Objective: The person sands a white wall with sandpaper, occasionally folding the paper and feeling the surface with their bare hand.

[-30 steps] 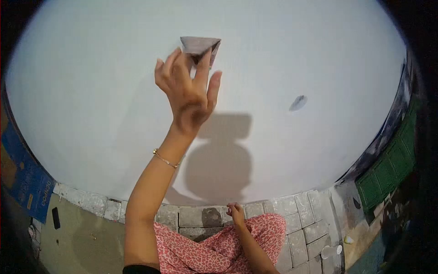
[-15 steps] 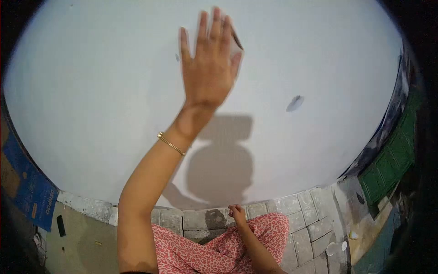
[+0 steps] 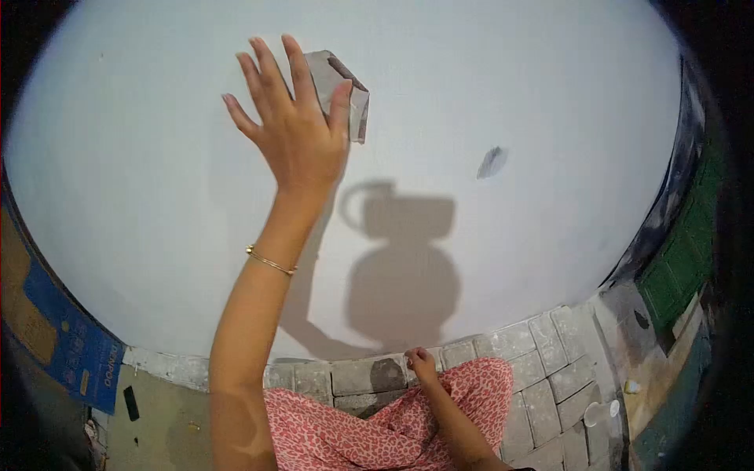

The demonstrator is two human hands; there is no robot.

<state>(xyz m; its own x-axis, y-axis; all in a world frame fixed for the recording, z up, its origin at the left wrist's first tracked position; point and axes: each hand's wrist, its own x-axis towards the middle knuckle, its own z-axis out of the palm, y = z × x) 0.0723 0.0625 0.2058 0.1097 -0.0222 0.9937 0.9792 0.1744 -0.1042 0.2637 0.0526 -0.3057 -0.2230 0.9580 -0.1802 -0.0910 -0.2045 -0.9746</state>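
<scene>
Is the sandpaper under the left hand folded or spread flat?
Folded. The sandpaper shows a doubled edge and a crease beside the left hand, which presses it to the wall.

White wall [image 3: 550,94] with dark smudge [image 3: 492,162]; grey paving blocks [image 3: 542,369] below; blue cardboard [image 3: 75,357] at left; green crate [image 3: 679,271] at right.

A pale grey-white wall [image 3: 157,157] is seen, with one small dark grey mark [image 3: 492,162] on it. A grey folded sheet [image 3: 345,90] is pressed to it by the left hand [image 3: 294,133]. A thin gold bracelet [image 3: 269,262] is worn on that wrist. Trousers [image 3: 377,424] are patterned in pink-red with white spots. Grey paving blocks [image 3: 542,369] are laid below. A blue card [image 3: 71,345] with orange print is at left, green tiles [image 3: 683,267] at right.
</scene>
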